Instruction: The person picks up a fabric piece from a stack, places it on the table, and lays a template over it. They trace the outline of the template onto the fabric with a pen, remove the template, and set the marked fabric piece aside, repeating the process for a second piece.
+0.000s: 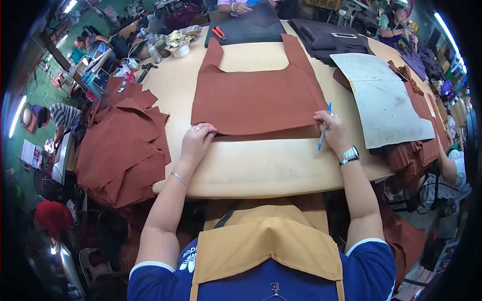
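Note:
A rust-brown fabric panel (258, 100), cut with two strap-like arms and a square notch, lies flat across the table in front of me. My left hand (199, 138) pinches its near left corner. At the near right corner, my right hand (333, 129) has its fingertips closed on the fabric edge. A blue ballpoint pen (325, 126) is also held in that hand, slanting between the fingers with both ends showing. A darker strip of fabric (296, 133) shows under the panel's near edge.
Rust-brown cut pieces (125, 145) are heaped at the left. A pale card template (381, 100) lies on stacked fabric at the right. Red-handled snips (219, 33) rest on dark fabric (246, 34) at the far side, near another person's hand (241, 8). Dark folded cloth (326, 37) lies alongside.

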Demonstrator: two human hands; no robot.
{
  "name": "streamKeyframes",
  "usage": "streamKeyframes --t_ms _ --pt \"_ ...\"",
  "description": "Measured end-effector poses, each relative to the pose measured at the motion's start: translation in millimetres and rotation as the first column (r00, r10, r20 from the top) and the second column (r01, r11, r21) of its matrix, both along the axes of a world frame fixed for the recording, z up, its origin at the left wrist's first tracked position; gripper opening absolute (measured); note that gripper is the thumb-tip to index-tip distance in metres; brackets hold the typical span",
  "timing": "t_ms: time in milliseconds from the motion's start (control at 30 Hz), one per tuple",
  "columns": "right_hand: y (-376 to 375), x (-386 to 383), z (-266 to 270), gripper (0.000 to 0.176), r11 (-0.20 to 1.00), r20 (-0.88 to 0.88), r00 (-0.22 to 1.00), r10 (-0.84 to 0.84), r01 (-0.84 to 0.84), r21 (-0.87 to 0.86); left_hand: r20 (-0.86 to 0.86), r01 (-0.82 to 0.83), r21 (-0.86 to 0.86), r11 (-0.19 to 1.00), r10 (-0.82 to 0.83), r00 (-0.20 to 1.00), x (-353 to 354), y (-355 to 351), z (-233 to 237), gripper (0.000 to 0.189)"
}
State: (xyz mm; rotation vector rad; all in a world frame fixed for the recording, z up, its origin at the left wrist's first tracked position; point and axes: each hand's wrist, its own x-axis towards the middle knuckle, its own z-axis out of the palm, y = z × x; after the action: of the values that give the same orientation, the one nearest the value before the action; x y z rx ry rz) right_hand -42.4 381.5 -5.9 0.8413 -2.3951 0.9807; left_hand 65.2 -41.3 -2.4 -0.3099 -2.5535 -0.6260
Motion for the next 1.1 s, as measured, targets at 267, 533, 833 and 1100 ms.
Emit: streamKeyframes --t_ms 267,533,833,1100 --pt "19.3 87.6 12.5 0.023 0.996 0.077 0.997 -0.030 0.023 0.085 0.012 0.036 -0.048 0.998 -0.036 0.999 78.1 13.5 7.0 0.010" --pt "57.3 138.0 -24.7 0.033 0.877 0.143 0.963 -0.227 0.266 -0.400 0.015 0.069 0.007 0.998 -0.069 0.998 125.4 13.9 -0.1 0.013" --pt "79.9 115.4 23.3 0.056 0.033 0.591 0.800 -0.102 0.597 -0.802 -0.023 0.036 0.026 0.999 -0.036 0.999 129.0 17.9 0.5 0.013" --pt "113.9 -2.7 102.5 0.033 0.133 0.463 0.877 -0.128 0.478 -0.868 -0.030 0.032 0.118 0.993 -0.028 0.999 129.2 12.2 1.6 0.030"
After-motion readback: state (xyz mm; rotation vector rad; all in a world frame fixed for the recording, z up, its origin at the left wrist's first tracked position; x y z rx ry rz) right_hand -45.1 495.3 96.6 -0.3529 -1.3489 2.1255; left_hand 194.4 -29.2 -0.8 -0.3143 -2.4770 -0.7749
